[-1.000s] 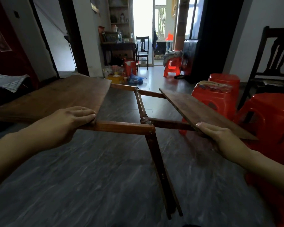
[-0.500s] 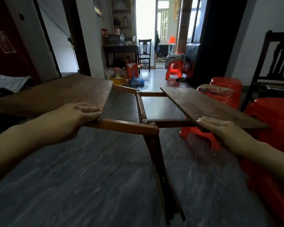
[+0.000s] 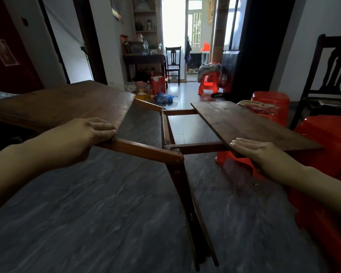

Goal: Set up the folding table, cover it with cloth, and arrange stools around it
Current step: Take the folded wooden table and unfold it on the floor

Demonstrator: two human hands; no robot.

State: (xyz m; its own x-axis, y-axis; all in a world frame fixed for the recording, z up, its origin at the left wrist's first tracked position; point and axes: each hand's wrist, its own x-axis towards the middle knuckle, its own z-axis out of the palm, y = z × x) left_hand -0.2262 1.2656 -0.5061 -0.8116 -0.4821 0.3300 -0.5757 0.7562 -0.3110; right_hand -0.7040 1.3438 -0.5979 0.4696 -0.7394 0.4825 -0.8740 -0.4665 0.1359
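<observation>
Folding table (image 3: 173, 152) half open at mid-frame, a hand on each leaf.
Left hand (image 3: 87, 134) curls over the left leaf (image 3: 67, 103) corner; right hand (image 3: 252, 150) lies flat, fingers straight, on the right leaf (image 3: 244, 123). Red stools (image 3: 323, 138) stand right.

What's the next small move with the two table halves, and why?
Probably push the two halves together. The left hand grips the left board at its edge, the right hand lies flat on the right board, and a wide gap with bare frame rails separates them.
</observation>
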